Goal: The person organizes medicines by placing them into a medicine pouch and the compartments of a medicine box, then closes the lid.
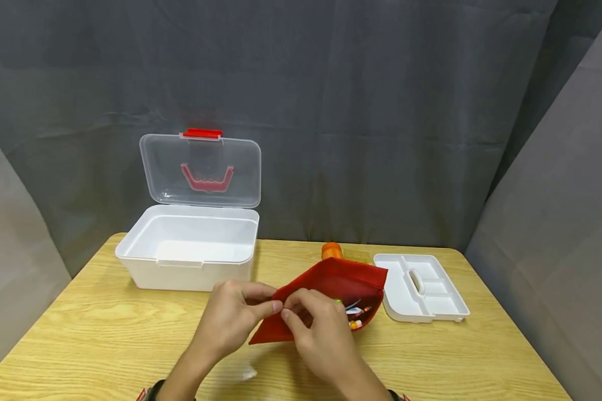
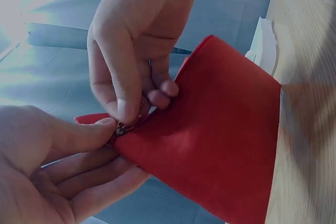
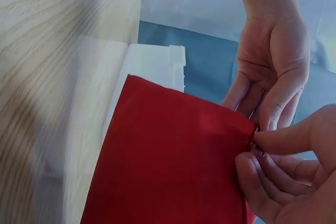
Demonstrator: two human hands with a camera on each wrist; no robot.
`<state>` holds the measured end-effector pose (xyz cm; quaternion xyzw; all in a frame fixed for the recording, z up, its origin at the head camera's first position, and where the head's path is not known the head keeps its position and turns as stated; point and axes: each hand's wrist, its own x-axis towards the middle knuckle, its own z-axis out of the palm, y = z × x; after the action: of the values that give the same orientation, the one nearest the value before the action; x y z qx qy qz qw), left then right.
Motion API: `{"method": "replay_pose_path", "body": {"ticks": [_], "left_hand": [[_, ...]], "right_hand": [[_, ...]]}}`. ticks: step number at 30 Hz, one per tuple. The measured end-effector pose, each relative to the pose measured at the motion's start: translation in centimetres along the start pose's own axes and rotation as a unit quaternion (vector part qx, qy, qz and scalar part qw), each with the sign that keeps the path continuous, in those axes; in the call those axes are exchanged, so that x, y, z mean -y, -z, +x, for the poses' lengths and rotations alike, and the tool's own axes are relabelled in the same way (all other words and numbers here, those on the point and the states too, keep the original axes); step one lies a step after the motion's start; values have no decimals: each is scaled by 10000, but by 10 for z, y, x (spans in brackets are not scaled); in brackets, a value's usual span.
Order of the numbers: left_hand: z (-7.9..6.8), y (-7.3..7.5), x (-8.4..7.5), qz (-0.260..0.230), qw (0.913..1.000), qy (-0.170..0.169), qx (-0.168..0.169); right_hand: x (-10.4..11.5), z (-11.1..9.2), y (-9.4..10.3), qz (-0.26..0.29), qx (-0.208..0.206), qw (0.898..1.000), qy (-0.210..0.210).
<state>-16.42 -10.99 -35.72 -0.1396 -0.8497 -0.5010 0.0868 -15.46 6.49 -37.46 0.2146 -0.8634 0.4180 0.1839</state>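
Observation:
A red zippered pouch [image 1: 331, 278] is held above the table, its mouth gaping toward the right. Inside it lie several small colourful items [image 1: 355, 312], too small to identify. My left hand [image 1: 231, 314] pinches the pouch's left top corner between thumb and fingers. Close beside it, my right hand [image 1: 321, 334] pinches the metal zipper pull [image 2: 122, 128] at that same corner. In the right wrist view the zipper pull [image 3: 258, 150] sits between the right thumb and fingers, and the pouch's side [image 3: 168, 156] hangs flat below.
A white box [image 1: 190, 273] with its clear lid [image 1: 200, 167] raised stands at the back left. To the right lies a white divided tray [image 1: 438, 289]. An orange-capped object [image 1: 331, 250] is partly hidden behind the pouch. A small whitish scrap [image 1: 248, 373] lies near the front.

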Motion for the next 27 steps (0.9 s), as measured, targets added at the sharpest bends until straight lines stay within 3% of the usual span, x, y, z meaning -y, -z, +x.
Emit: {"method": "replay_pose_path", "body": {"ticks": [7,15,21,27], "left_hand": [[0,-3,-2,313,9993,-101,-152],[-1,-4,-4,333,9992,-132,-182],[-1,2,-2,349,9990,-98,-249],[3,14,3,432,9982,173,-383]], "right_hand": [[-2,0,4,57,-15,9999,-136],[-1,3,9,-127,2,9998,-180],[-10,6,21,-546,100,9960,-700],[-28,14,41,-751,207,9885,-1296]]}}
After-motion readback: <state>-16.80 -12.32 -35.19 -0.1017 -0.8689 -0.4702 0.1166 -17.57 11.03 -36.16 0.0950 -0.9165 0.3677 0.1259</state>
